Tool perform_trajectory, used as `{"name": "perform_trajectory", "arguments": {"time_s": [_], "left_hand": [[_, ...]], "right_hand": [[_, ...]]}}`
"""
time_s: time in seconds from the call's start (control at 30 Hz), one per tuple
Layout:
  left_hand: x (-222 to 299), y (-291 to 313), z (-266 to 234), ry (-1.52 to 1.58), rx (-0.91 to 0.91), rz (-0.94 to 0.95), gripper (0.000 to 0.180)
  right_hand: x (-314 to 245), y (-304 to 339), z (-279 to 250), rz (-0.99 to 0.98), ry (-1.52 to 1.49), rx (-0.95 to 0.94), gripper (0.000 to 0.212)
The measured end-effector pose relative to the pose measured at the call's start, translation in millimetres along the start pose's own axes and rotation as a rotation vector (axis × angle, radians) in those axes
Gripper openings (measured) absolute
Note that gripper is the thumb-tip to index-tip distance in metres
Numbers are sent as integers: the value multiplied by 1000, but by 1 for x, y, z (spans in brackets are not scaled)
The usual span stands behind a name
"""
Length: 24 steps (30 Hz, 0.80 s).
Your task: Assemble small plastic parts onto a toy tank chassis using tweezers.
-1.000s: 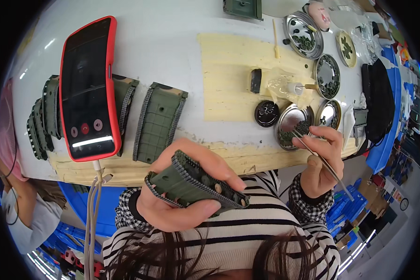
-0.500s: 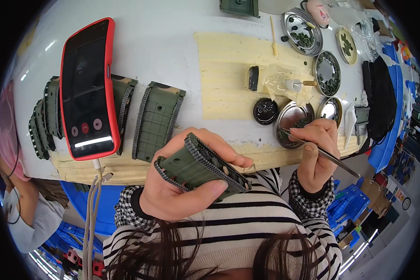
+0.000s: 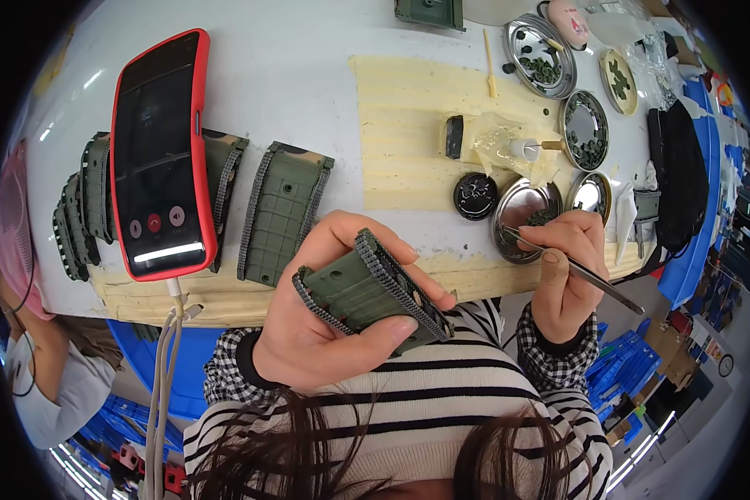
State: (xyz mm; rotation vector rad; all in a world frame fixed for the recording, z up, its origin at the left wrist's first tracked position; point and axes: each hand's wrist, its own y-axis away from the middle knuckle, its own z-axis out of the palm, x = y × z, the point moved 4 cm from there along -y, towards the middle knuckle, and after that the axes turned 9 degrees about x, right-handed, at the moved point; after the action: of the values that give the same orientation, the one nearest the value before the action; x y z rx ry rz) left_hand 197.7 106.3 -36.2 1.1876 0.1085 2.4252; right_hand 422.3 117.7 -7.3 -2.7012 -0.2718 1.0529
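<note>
At the lower centre of the frame, my left hand [image 3: 308, 352] curled around a green model hull with tracks [image 3: 352, 293], gripping it tilted between thumb and fingers. Right of centre, my right hand [image 3: 571, 265] pinched metal tweezers [image 3: 602, 285], their tips at a shiny round dish [image 3: 518, 198] holding small green parts [image 3: 539, 217]. Just left of that dish sat a black round container [image 3: 476, 197]. Left of centre, a similar green piece [image 3: 282, 218] lay on the white desk [image 3: 292, 83], near a red-cased phone [image 3: 160, 150]. At upper right, another metal dish [image 3: 532, 27] held green bits [image 3: 545, 72].
</note>
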Motion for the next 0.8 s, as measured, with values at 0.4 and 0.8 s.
{"name": "perform_trajectory", "arguments": {"time_s": [0.4, 0.8], "left_hand": [[1, 3, 13, 183, 126, -5, 61], [-4, 5, 1, -27, 5, -243, 31]], "right_hand": [[-17, -12, 1, -170, -376, 46, 33], [-46, -35, 34, -250, -657, -301, 26]]}}
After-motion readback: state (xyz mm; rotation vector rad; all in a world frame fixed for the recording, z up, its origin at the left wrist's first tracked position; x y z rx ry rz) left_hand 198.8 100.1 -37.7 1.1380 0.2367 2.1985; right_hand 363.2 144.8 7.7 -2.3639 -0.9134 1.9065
